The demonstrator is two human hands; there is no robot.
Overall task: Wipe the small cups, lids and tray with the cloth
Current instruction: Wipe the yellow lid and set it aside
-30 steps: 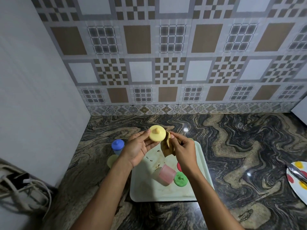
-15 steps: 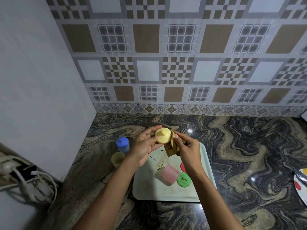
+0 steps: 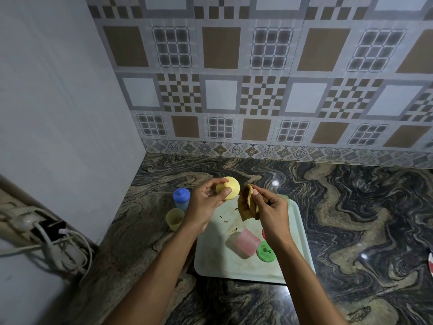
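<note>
My left hand (image 3: 205,202) holds a yellow lid (image 3: 230,187) by its knob, above the far left corner of the pale green tray (image 3: 297,261). Just right of the lid, my right hand (image 3: 269,209) pinches a brown cloth (image 3: 246,205) that hangs down and is slightly apart from the lid. On the tray lie a pink cup (image 3: 247,242) on its side, a green lid (image 3: 266,252) and a red lid (image 3: 263,233) mostly hidden by my right wrist. Dark crumbs dot the tray. Left of the tray stand a blue-lidded cup (image 3: 181,197) and an open yellow cup (image 3: 174,219).
The marbled stone counter (image 3: 351,219) meets a tiled wall behind and a plain white wall on the left. A power strip with tangled cables (image 3: 44,233) hangs at the left edge. A plate's rim (image 3: 430,261) shows at the far right.
The yellow lid has turned in my left hand, and the cloth has come slightly away from it. The view has shifted to the right.
</note>
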